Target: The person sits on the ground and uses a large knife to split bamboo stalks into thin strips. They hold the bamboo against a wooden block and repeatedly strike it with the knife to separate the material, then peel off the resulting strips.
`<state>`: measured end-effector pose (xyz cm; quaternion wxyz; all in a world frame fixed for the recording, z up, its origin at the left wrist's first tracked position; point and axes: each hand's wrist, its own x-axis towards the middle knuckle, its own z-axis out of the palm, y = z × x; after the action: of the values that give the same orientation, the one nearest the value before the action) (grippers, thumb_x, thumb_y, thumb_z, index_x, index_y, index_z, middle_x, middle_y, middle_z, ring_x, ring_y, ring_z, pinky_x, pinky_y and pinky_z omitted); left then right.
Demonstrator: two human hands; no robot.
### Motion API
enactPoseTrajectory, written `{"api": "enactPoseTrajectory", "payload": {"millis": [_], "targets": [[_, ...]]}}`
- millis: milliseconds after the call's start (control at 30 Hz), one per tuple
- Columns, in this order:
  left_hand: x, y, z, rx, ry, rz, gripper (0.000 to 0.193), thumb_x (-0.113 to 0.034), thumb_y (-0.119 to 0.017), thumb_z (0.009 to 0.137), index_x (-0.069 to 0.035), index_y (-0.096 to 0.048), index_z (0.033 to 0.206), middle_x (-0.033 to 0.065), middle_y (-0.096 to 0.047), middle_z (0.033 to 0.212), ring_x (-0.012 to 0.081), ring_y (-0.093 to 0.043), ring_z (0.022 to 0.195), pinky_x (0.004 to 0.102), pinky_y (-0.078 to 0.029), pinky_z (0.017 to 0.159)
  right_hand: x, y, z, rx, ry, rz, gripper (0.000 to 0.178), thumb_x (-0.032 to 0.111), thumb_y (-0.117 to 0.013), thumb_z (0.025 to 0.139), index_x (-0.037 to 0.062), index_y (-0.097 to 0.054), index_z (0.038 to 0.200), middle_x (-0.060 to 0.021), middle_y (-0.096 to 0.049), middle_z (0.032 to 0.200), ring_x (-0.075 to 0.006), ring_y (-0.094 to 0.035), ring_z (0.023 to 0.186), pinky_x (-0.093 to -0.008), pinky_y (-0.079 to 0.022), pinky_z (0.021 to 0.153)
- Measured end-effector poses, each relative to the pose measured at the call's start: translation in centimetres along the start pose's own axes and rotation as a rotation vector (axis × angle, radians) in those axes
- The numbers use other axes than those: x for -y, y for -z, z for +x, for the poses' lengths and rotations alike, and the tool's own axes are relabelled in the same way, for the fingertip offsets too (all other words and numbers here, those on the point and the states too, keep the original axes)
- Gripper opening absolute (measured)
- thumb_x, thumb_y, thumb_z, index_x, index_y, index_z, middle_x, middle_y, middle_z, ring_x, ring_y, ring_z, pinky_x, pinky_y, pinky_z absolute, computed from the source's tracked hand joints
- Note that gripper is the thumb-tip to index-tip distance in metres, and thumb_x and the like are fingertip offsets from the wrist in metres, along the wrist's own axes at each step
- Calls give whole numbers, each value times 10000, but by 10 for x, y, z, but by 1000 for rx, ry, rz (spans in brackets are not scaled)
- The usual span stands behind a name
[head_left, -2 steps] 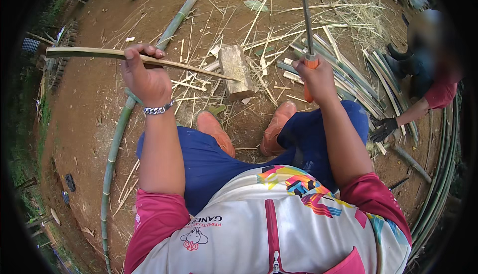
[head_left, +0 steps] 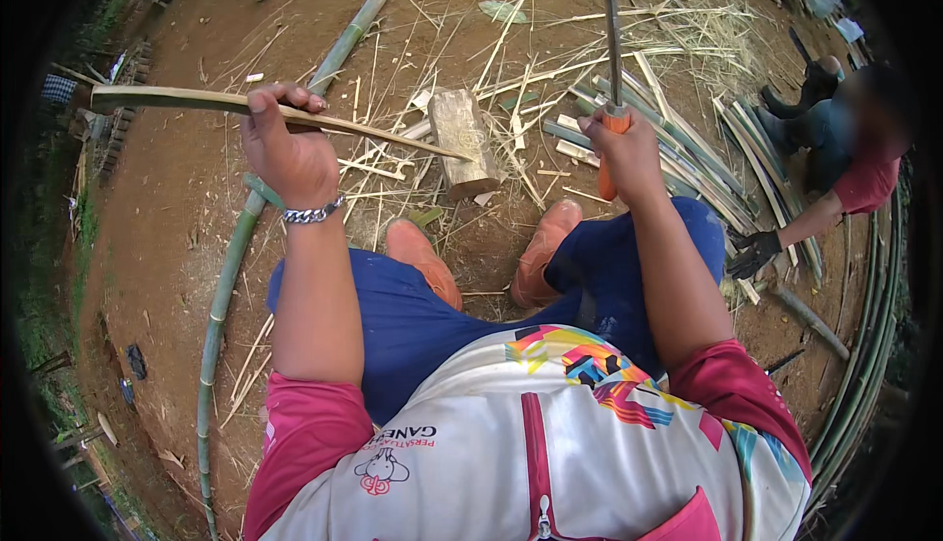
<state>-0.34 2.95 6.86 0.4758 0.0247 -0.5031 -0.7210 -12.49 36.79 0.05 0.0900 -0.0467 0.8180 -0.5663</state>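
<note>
My left hand is closed round a split bamboo strip, its thick end reaching out to the left. The strip's thin end rests on, or hangs just over, a squared wooden block in front of my boots. On the right, my right hand grips the orange handle of a machete. Its long blade points away from me, off the upper edge, apart from the bamboo strip. The blade's tip is out of view.
Split bamboo slats lie right of the block, with thin shavings beyond. A long green bamboo pole runs along my left. At the right, a co-worker's gloved hand is close to more slats; long poles curve behind.
The machete's blade has swung slightly to the right. My left hand and the bamboo strip stay nearly in place. The co-worker's head has moved lower.
</note>
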Motion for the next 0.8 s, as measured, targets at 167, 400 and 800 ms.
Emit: {"api": "enactPoseTrajectory", "payload": {"millis": [167, 400, 800], "targets": [[5, -8, -3, 19, 6, 39, 400, -445, -704, 952, -67, -574, 938, 57, -570, 836, 174, -558, 791, 339, -475, 716, 0, 2, -3, -78, 20, 302, 253, 167, -774, 846, 13, -601, 950, -35, -601, 728, -119, -552, 634, -291, -446, 600], [6, -21, -7, 43, 36, 39, 345, -380, -706, 967, -67, -572, 910, 39, -579, 785, 149, -570, 710, 309, -502, 671, 32, 18, -32, -119, 22, 403, 246, 153, -747, 867, 15, -602, 1010, -52, -600, 761, -135, -560, 622, -286, -465, 571], [4, -22, -16, -4, -1, 89, 390, -412, -737, 940, -49, -595, 911, 23, -611, 729, 96, -590, 641, 256, -518, 603, 86, 55, -136, -110, 123, 423, 210, 87, -744, 867, 26, -581, 985, -43, -579, 725, -128, -571, 621, -277, -470, 575]]}}
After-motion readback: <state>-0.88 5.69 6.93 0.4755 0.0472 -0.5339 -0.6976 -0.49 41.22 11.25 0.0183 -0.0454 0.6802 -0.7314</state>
